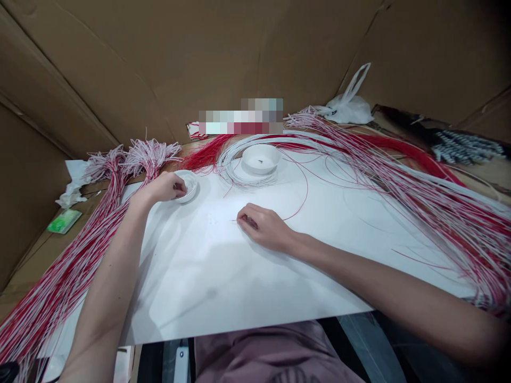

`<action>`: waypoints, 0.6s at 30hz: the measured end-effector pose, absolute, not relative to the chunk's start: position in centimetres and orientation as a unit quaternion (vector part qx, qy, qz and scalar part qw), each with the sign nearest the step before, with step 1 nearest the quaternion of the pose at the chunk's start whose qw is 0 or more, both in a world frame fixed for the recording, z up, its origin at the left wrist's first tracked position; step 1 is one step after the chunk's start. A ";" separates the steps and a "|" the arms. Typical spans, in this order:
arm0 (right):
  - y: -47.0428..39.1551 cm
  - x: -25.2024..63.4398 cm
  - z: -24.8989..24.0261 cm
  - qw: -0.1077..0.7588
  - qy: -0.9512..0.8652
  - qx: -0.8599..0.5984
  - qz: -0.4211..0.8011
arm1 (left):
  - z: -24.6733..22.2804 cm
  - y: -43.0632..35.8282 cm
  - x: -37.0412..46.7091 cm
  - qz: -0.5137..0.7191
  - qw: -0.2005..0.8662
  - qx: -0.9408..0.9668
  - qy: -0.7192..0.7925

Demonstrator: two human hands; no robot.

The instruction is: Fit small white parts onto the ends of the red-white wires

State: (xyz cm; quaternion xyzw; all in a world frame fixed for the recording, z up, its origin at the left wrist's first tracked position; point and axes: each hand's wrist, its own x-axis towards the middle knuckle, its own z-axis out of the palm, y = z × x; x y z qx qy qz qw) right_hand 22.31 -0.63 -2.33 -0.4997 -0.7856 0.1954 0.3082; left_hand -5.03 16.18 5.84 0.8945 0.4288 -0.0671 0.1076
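Observation:
My left hand (170, 187) reaches over the rim of a small white bowl (192, 192), its fingers bent together inside; whatever they may hold is hidden. On the white sheet (207, 287), right of the middle, my right hand (259, 223) is closed in a pinch on a thin red strand (305, 197). The strand's tip shows just left of the fingertips, and its length curves up behind the hand. A second white bowl (261, 159) with a tiny dark item in it stands on a coil of white strands (229, 167).
Bundles of red and white strands lie at the left (83, 255) and right (423, 207). Loose red strands (205, 154) spread behind the bowls. A white plastic bag (351, 109) and a green packet (64, 221) lie near the cardboard walls (199, 53).

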 end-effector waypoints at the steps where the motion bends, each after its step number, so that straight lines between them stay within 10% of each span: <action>1: -0.6 22.3 -2.3 0.308 -0.786 -0.500 0.195 | 6.0 16.1 -5.0 -0.065 0.108 0.893 0.433; 18: -0.7 22.3 -2.2 0.306 -0.785 -0.501 0.196 | 9.0 12.9 -2.7 0.034 0.099 0.911 0.399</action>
